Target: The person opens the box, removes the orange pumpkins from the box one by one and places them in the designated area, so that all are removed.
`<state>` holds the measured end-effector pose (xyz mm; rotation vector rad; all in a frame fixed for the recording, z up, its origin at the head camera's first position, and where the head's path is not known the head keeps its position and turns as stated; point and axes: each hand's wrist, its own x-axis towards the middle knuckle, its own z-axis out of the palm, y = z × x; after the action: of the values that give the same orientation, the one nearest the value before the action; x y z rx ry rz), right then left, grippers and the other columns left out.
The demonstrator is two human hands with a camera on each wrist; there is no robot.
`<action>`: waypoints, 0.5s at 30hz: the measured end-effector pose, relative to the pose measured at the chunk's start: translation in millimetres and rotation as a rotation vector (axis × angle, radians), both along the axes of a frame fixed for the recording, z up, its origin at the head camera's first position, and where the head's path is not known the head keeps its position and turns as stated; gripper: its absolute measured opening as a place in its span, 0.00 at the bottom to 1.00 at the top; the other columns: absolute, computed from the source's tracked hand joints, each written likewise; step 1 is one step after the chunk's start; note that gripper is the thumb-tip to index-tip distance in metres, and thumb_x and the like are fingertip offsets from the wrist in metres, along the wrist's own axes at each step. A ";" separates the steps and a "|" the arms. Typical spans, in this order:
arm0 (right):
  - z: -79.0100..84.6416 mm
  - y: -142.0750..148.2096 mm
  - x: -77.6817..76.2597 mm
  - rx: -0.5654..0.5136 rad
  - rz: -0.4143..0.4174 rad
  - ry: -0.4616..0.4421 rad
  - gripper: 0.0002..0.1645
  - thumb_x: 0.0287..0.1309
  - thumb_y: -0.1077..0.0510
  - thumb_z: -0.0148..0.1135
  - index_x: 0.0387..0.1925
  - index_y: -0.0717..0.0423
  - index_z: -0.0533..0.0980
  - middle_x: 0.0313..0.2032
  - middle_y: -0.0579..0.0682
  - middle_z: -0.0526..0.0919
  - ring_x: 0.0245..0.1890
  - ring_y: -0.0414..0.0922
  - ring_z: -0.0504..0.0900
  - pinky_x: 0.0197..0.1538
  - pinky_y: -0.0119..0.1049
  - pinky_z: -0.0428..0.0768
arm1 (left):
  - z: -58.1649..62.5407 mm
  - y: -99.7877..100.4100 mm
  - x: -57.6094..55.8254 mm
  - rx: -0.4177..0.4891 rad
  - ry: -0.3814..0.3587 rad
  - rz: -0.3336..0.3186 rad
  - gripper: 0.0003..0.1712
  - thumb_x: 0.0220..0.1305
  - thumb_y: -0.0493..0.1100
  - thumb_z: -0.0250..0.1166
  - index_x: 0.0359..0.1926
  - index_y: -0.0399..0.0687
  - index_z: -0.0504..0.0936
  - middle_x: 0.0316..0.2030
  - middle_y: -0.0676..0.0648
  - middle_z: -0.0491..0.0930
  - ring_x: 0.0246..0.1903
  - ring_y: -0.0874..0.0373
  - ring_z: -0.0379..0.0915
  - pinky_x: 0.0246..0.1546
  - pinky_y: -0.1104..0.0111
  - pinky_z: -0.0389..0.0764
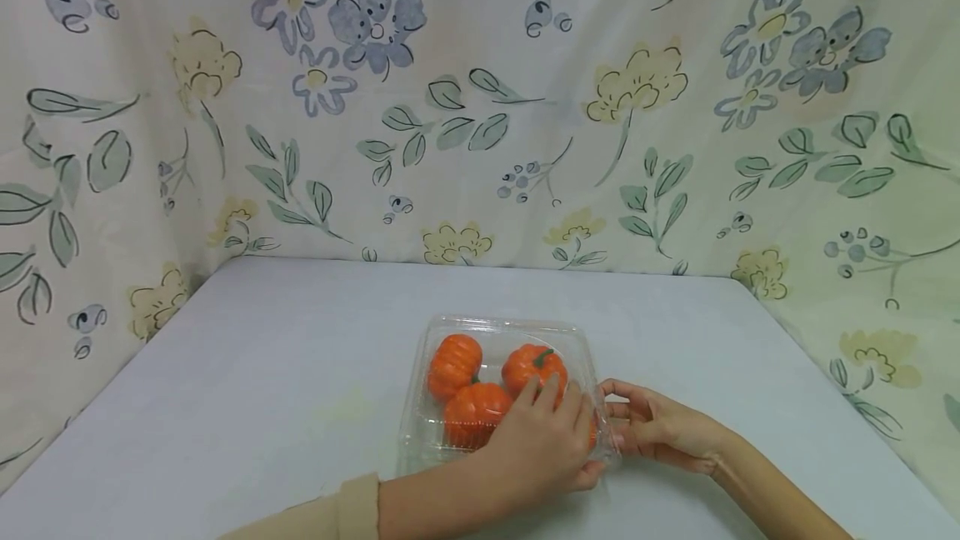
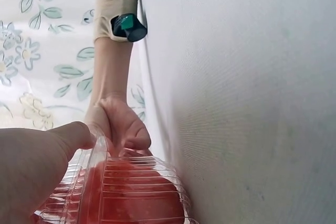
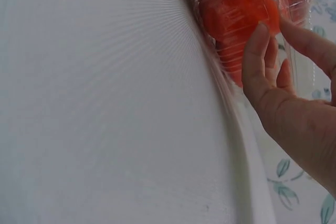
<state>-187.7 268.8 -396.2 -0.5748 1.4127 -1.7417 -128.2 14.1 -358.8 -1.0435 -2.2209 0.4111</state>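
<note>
Clear box [image 1: 502, 323] sat on the white table [image 1: 262, 373], forward of the person, three orange pumpkins [image 1: 474, 411] visible inside; more orange showed beneath the left hand, too covered to make out fully.

Left hand [image 1: 536, 444] reached across the near right part of the box. Its fingers lay slightly spread over the top, above the right-hand pumpkins; the thumb pointed to the near right corner, and the left wrist view put its tip at the plastic rim.

Right hand [image 1: 667, 432] was at the box's right side, fingers bent, thumb and forefinger apart, tips at the plastic. Could not tell whether they pinched the edge or only touched it. The box lay to this hand's left, under the other hand.

Beige sleeve [image 1: 356, 507] on the left arm. Floral cloth [image 1: 450, 123] hung behind the table.
</note>
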 end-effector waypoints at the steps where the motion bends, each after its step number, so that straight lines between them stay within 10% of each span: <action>1: -0.3 0.0 0.1 -0.005 0.004 -0.003 0.23 0.72 0.69 0.55 0.62 0.48 0.66 0.58 0.50 0.79 0.56 0.43 0.83 0.59 0.35 0.83 | -0.6 0.3 -0.5 0.002 0.019 -0.007 0.34 0.70 0.73 0.57 0.56 0.55 0.88 0.52 0.53 0.87 0.51 0.55 0.86 0.54 0.63 0.87; 15: -4.6 -1.4 0.3 -0.107 0.030 0.008 0.25 0.72 0.72 0.53 0.62 0.47 0.67 0.57 0.45 0.79 0.53 0.39 0.82 0.55 0.32 0.84 | -5.1 0.2 -5.0 -0.005 0.069 -0.067 0.30 0.72 0.69 0.56 0.54 0.54 0.90 0.49 0.50 0.89 0.48 0.55 0.88 0.51 0.62 0.89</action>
<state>-187.5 267.3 -400.8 -0.6581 1.3158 -1.8012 -133.2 14.3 -363.9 -1.0868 -2.1192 0.4165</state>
